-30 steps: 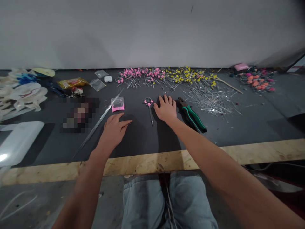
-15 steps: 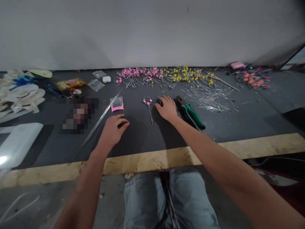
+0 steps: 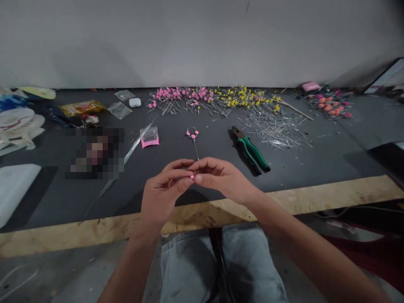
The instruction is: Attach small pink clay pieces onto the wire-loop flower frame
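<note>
Pink bead (image 3: 191,177) is pinched between the fingertips of left hand (image 3: 164,191) and right hand (image 3: 221,179) above the surface (image 3: 315,164) edge, while wire stem (image 3: 193,139) and pliers (image 3: 251,150) lie untouched beyond

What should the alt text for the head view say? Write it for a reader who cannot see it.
A left hand and a right hand meet above a dark grey table, pinching a tiny pink bead between fingertips. Behind them lie green-handled pliers and a loose pile of thin silver pins.
</note>
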The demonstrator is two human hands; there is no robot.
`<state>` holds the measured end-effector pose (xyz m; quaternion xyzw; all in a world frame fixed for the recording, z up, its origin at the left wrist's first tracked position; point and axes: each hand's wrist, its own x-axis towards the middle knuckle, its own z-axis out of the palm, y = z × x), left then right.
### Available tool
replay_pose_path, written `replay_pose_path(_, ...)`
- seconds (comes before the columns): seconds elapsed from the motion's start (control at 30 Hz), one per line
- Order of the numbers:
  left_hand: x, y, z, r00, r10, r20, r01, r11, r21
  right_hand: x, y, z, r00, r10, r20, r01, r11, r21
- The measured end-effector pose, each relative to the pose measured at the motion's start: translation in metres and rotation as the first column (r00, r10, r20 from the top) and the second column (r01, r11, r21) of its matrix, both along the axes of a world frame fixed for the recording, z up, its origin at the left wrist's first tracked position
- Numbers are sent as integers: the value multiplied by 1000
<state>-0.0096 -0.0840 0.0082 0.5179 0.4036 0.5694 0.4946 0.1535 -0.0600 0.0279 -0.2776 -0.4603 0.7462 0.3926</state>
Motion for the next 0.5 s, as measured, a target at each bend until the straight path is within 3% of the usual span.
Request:
replay_pose_path(0.17,5,-8,4,997,-48,-55,54,991,120,9,-4,3,992,112,-59,-115,992,-51)
replay_pose_path(0.3,4,-10,10,971,17,-240,38,974,222,12,-5,-1,990,115,-82,-124,986,-109)
replay_pose_path(0.5,-1,-8,16,872,135,-470,50,931,361,9,-6,-5,989,111,-95,-126,978,-168)
